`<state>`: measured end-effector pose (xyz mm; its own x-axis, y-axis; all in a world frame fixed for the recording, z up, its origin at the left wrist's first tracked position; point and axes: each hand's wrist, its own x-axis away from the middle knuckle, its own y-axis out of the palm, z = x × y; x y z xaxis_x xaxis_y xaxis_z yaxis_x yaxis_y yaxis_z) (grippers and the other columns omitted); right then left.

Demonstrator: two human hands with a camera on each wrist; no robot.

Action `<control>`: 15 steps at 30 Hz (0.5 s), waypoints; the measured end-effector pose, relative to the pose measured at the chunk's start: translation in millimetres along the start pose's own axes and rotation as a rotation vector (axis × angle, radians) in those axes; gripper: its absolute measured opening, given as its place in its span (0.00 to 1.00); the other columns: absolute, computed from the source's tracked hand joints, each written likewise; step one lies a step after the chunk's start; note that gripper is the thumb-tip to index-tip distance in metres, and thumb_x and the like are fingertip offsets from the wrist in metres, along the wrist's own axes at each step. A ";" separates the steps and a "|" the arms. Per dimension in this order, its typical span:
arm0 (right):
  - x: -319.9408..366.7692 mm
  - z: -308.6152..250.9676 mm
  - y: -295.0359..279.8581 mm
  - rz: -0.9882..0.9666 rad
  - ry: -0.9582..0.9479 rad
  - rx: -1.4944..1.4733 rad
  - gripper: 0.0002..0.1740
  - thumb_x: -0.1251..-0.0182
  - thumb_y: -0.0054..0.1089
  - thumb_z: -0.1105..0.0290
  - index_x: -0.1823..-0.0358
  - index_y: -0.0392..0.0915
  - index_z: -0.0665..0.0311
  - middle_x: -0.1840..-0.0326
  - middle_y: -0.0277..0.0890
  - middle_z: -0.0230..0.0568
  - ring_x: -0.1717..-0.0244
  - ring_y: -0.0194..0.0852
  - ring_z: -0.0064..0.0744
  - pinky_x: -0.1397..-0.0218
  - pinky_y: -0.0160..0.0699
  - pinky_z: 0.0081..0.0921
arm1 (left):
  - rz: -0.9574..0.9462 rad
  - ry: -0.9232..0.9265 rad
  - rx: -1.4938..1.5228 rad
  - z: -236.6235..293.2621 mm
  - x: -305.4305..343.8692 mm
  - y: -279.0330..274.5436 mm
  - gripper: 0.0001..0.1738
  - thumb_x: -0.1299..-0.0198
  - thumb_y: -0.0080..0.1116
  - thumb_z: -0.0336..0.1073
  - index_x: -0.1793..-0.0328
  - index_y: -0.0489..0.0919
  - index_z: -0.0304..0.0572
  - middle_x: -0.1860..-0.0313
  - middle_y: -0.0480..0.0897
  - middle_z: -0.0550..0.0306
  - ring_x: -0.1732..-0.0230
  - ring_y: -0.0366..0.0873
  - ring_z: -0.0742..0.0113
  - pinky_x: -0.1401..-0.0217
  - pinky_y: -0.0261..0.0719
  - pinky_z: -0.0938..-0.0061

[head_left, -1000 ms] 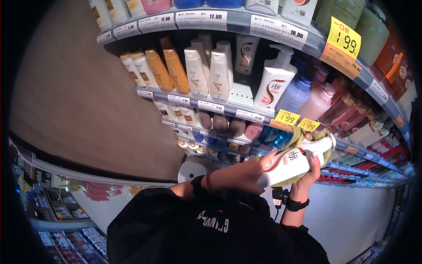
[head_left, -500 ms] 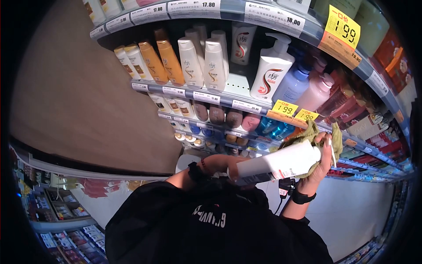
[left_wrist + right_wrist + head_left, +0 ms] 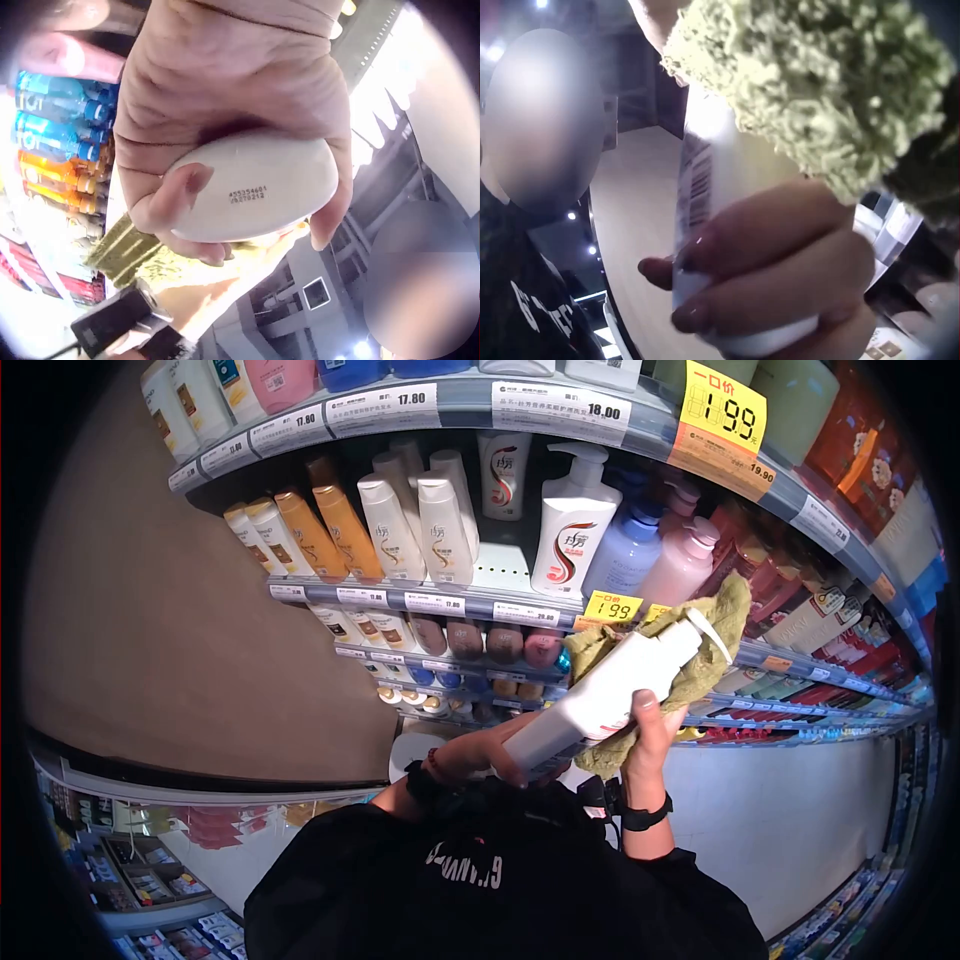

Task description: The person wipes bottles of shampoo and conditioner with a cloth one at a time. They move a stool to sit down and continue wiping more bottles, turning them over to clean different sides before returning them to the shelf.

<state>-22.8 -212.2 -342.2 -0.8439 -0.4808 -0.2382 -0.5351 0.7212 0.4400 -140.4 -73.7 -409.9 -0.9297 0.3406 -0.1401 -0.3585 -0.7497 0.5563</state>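
Note:
A white pump bottle point(image 3: 590, 700) lies tilted across both hands in the head view, its pump end up to the right. My left hand point(image 3: 490, 748) grips its lower end. In the left wrist view that hand's fingers curl round the oval base point(image 3: 251, 191), which carries printed numbers. My right hand point(image 3: 655, 735) holds a fuzzy green cloth point(image 3: 705, 675) under and behind the upper part of the bottle, thumb on the bottle's side. The right wrist view shows the cloth close up and a barcode point(image 3: 700, 180) on the bottle, beside the left hand's fingers.
Ahead stands a shelf point(image 3: 375, 592) with bottles in rows, among them an upright white pump bottle point(image 3: 575, 540) and a pink one point(image 3: 685, 565). Yellow price tags point(image 3: 725, 410) stick out from the shelf edges. A brown panel point(image 3: 200, 610) stands at the left.
The bottle has rolled, taking its red-and-black logo out of sight and turning a plainer white side up. The right hand has shifted from the pump neck to the bottle's side.

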 end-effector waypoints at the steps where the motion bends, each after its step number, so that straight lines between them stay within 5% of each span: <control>1: 4.4 -2.3 7.9 -0.059 0.000 0.060 0.40 0.51 0.70 0.69 0.38 0.56 0.71 0.47 0.67 0.44 0.48 0.68 0.32 0.43 0.68 0.28 | 0.120 0.022 -0.086 10.9 -2.5 9.8 0.52 0.70 0.72 0.35 0.33 0.58 0.40 0.55 0.74 0.55 0.57 0.75 0.65 0.54 0.75 0.72; 7: 20.4 10.3 30.3 -0.094 0.189 0.231 0.32 0.55 0.71 0.71 0.49 0.65 0.70 0.62 0.72 0.40 0.64 0.73 0.28 0.60 0.75 0.26 | 0.600 0.184 -0.918 29.2 -12.3 47.5 0.45 0.61 0.71 0.38 0.37 0.57 0.37 0.50 0.75 0.48 0.49 0.75 0.57 0.46 0.71 0.67; 11: 12.7 -0.6 21.7 -0.170 0.337 0.073 0.28 0.55 0.67 0.73 0.51 0.67 0.70 0.67 0.73 0.39 0.69 0.74 0.29 0.65 0.77 0.26 | 0.489 -0.230 -1.221 50.7 -1.1 58.0 0.40 0.58 0.70 0.46 0.41 0.62 0.37 0.53 0.76 0.42 0.54 0.77 0.51 0.52 0.73 0.68; 12: 9.3 -1.2 16.5 -0.217 0.369 -0.002 0.28 0.56 0.66 0.74 0.50 0.67 0.70 0.66 0.73 0.40 0.68 0.74 0.29 0.64 0.77 0.26 | 0.482 0.088 -1.448 51.6 4.2 51.7 0.34 0.51 0.66 0.49 0.45 0.66 0.37 0.57 0.77 0.44 0.61 0.77 0.54 0.55 0.73 0.71; 15: 1.9 5.7 -3.8 -0.364 0.488 -0.234 0.31 0.59 0.62 0.75 0.47 0.66 0.69 0.61 0.73 0.42 0.63 0.74 0.31 0.61 0.76 0.26 | 0.688 0.302 -1.234 60.4 29.2 20.1 0.31 0.43 0.55 0.55 0.44 0.67 0.36 0.56 0.78 0.48 0.59 0.77 0.57 0.52 0.72 0.69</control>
<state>-22.6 -213.0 -349.2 -0.4661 -0.8847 -0.0113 -0.7137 0.3684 0.5958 -169.7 -44.6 -353.4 -0.8708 -0.2968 -0.3919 0.4614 -0.7683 -0.4436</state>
